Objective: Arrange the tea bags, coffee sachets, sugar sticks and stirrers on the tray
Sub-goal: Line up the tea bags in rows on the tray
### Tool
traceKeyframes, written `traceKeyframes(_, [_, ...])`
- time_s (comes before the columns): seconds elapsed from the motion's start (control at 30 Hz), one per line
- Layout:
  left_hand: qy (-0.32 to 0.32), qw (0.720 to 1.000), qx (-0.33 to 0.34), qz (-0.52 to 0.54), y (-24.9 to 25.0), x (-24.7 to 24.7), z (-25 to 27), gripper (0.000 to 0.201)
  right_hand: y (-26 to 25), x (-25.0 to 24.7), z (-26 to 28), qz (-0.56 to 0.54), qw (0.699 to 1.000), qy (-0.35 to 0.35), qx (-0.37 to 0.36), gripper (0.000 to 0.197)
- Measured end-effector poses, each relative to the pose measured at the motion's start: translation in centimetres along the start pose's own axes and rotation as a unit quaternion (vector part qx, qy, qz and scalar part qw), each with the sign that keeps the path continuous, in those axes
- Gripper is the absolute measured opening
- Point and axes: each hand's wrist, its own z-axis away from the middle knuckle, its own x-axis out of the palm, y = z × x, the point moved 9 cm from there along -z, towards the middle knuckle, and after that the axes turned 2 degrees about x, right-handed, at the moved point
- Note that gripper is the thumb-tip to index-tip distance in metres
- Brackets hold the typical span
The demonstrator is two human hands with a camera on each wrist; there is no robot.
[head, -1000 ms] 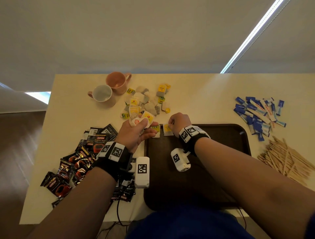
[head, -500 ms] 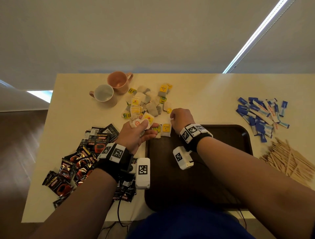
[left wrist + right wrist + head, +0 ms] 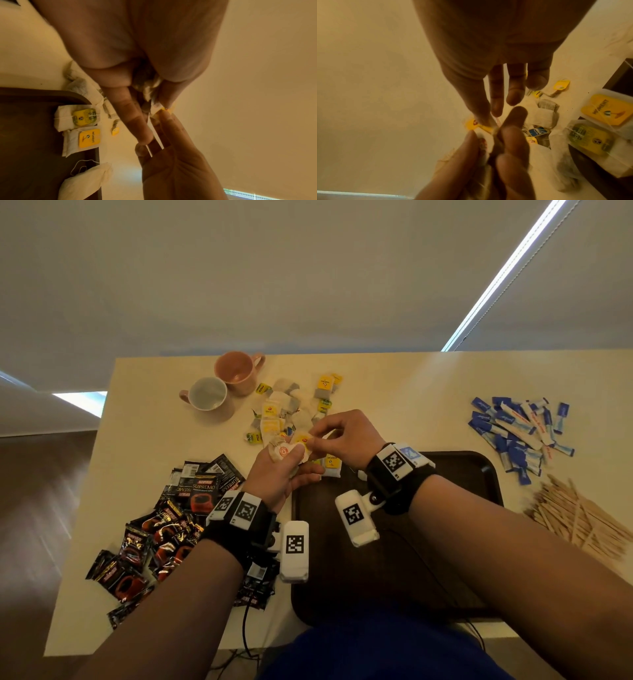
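My left hand [image 3: 286, 458] hovers over the tray's far left corner and grips a small bunch of tea bags [image 3: 291, 450], seen crumpled between its fingers [image 3: 149, 83]. My right hand [image 3: 313, 440] meets it and pinches the yellow tag [image 3: 475, 125] of one of those bags between thumb and forefinger. Two tea bags lie on the dark brown tray [image 3: 394, 559] at that corner, one with a green tag [image 3: 83, 117] and one with a yellow tag [image 3: 89, 138]. A third white bag [image 3: 85, 180] lies on the tray's edge. The loose tea bag pile [image 3: 284, 409] is just beyond.
Black coffee sachets [image 3: 161, 529] are heaped left of the tray. Blue and white sugar sticks [image 3: 517, 433] and wooden stirrers [image 3: 579, 515] lie to its right. Two cups [image 3: 219, 385] stand at the far left of the cream table [image 3: 394, 392].
My right hand has left the tea bags at the tray's corner, risen to the left hand and taken hold of a yellow tag. The left hand has stayed in place.
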Motion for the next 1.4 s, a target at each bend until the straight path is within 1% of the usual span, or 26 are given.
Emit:
traceKeyframes(0.07, [0.010, 1.000, 0.001, -0.003, -0.1, -0.3, -0.1, 0.019, -0.3, -0.7, -0.1, 0.009, 1.000, 0.023, -0.005, 0.011])
traceKeyframes(0.17, [0.049, 0.999, 0.005, -0.008, -0.1, -1.5, -0.3, 0.014, 0.7, -2.4, -0.4, 0.009, 0.998, 0.055, 0.017, 0.008])
traceKeyframes(0.2, [0.059, 0.998, 0.005, -0.011, 0.0, -1.9, -0.4, 0.014, 1.3, -2.8, -0.6, 0.036, 0.997, 0.055, 0.027, 0.006])
traceKeyframes(0.23, [0.065, 0.998, 0.005, -0.013, 0.0, -2.1, -0.5, 0.015, 2.0, -3.0, -0.7, 0.085, 0.994, 0.051, 0.038, 0.006])
traceKeyframes(0.3, [0.069, 0.997, 0.001, -0.015, -0.1, -2.4, -0.6, 0.016, 3.8, -2.5, -0.9, 0.204, 0.976, 0.019, 0.072, 0.006])
traceKeyframes(0.33, [0.068, 0.998, -0.001, -0.016, -0.1, -2.4, -0.6, 0.016, 4.8, -1.9, -0.8, 0.246, 0.965, -0.004, 0.094, 0.005])
traceKeyframes(0.4, [0.066, 0.998, -0.004, -0.018, -0.2, -2.4, -0.7, 0.015, 6.7, -0.3, -0.7, 0.294, 0.947, -0.052, 0.124, 0.007])
traceKeyframes(0.47, [0.064, 0.998, -0.005, -0.020, -0.3, -2.2, -0.8, 0.013, 8.0, 0.8, -0.6, 0.327, 0.932, -0.067, 0.139, 0.003])
traceKeyframes(0.6, [0.059, 0.998, -0.006, -0.019, -0.4, -2.0, -0.7, 0.013, 9.1, 1.4, -1.0, 0.362, 0.917, -0.049, 0.161, 0.012])
traceKeyframes(0.8, [0.059, 0.998, -0.012, -0.019, -0.5, -2.0, -0.8, 0.013, 9.5, 0.4, -1.7, 0.354, 0.919, -0.008, 0.173, 0.012])
traceKeyframes(0.97, [0.060, 0.998, -0.016, -0.022, -0.6, -1.9, -0.9, 0.014, 9.1, -0.3, -1.8, 0.382, 0.908, -0.006, 0.174, 0.018])
traceKeyframes(1.13, [0.062, 0.998, -0.015, -0.028, -0.5, -1.9, -0.9, 0.015, 7.8, -1.1, -2.0, 0.381, 0.910, -0.011, 0.164, 0.026])
traceKeyframes(1.2, [0.065, 0.997, -0.012, -0.033, -0.4, -2.0, -0.8, 0.015, 7.4, -1.0, -1.8, 0.371, 0.916, -0.007, 0.152, 0.024])
traceKeyframes(1.27, [0.067, 0.997, -0.007, -0.042, -0.4, -2.2, -0.7, 0.015, 6.5, -1.0, -1.4, 0.345, 0.930, 0.018, 0.124, 0.018])
traceKeyframes(1.3, [0.064, 0.997, -0.005, -0.047, -0.4, -2.2, -0.7, 0.015, 5.8, -0.9, -1.2, 0.323, 0.940, 0.036, 0.098, 0.016])
traceKeyframes(1.37, [0.052, 0.997, -0.005, -0.057, -0.4, -2.1, -0.6, 0.015, 3.7, -0.6, -0.7, 0.254, 0.965, 0.059, 0.039, 0.017])
traceKeyframes(1.4, [0.046, 0.997, -0.008, -0.060, -0.5, -1.9, -0.5, 0.014, 2.7, -0.5, -0.5, 0.207, 0.976, 0.060, 0.017, 0.017])
